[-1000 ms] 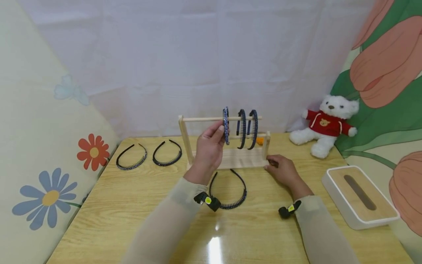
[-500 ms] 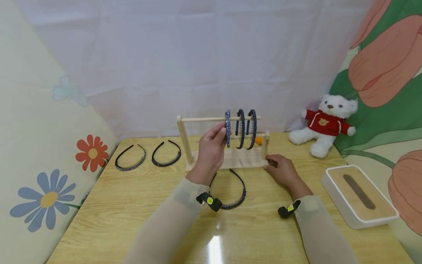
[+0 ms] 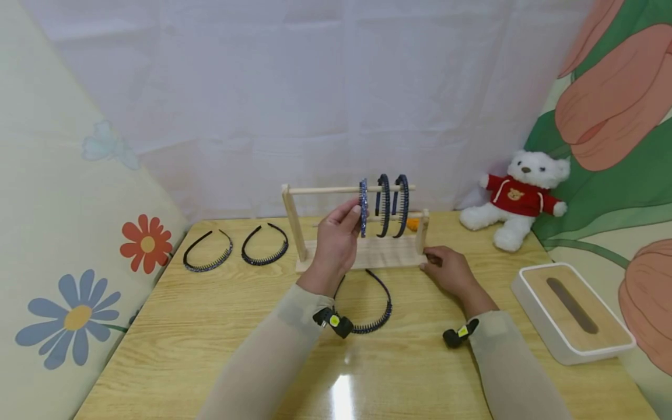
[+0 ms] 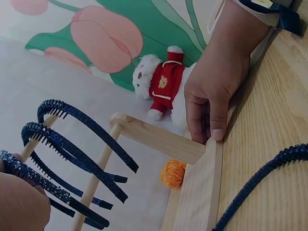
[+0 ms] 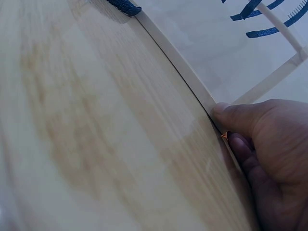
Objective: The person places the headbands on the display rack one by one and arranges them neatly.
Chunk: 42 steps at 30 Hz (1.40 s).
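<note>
My left hand [image 3: 335, 244] pinches a glittery blue toothed headband [image 3: 364, 217] between thumb and fingers. This headband overlaps the upper rod of a wooden rack [image 3: 385, 256], and its top sits close over that rod. To its right hang two dark blue headbands [image 3: 385, 213], side by side on the rod. With thumb and curled fingers, my right hand [image 3: 452, 271] grips the right end of the rack's base; in the right wrist view the thumb [image 5: 236, 115] lies at the base's edge. Only part of the left hand [image 4: 24, 207] shows in the left wrist view.
Two headbands [image 3: 265, 260] lie on the table left of the rack, and another headband [image 3: 379, 322] lies in front, partly behind the left wrist. A white box with a wooden lid [image 3: 574, 315] stands right. Behind are a teddy bear [image 3: 517, 198] and an orange yarn ball [image 4: 173, 174].
My left hand has brought the glittery headband slightly down and to the right along the upper rod. The right hand has kept its grip on the base.
</note>
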Available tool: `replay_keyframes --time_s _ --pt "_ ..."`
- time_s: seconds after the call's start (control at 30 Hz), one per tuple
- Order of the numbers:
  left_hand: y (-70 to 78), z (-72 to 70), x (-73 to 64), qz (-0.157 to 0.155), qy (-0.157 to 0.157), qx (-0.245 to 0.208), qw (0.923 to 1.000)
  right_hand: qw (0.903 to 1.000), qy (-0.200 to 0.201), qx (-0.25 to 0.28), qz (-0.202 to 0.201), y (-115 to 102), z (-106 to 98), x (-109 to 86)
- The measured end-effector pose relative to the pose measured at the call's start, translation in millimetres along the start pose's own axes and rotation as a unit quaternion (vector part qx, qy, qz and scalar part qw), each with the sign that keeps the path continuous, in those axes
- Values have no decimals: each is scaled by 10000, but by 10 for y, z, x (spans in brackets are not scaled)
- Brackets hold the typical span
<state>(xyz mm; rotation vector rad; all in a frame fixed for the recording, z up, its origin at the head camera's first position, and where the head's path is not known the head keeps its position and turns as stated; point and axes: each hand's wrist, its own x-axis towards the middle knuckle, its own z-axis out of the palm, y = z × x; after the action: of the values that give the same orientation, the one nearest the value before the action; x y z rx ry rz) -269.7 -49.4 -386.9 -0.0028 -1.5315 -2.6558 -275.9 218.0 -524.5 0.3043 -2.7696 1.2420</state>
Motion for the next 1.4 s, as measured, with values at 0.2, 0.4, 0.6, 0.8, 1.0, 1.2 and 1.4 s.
replay_keyframes --time_s 0.2,0.4,0.6,0.8,1.0,1.2,1.4 --pt "-33 -18 10 -25 38 -35 10000 10000 -18 25 13 4 8 5" --pt "-45 -15 11 -20 62 -113 9999 10000 14 -25 -2 -11 -10 -6" --pt "-50 -19 15 2 26 -109 9999 10000 13 -25 27 -1 -9 -8" --pt "-55 -22 20 -9 25 -105 9999 10000 20 -20 23 5 -4 -10" --pt "-61 -34 12 -47 40 -58 10000 10000 -23 -24 58 8 -2 -7" --pt "-70 -53 19 -65 45 -132 9999 10000 -18 -1 68 14 4 1" --pt "-67 -141 20 75 -44 467 9989 10000 27 -40 23 17 1 8"
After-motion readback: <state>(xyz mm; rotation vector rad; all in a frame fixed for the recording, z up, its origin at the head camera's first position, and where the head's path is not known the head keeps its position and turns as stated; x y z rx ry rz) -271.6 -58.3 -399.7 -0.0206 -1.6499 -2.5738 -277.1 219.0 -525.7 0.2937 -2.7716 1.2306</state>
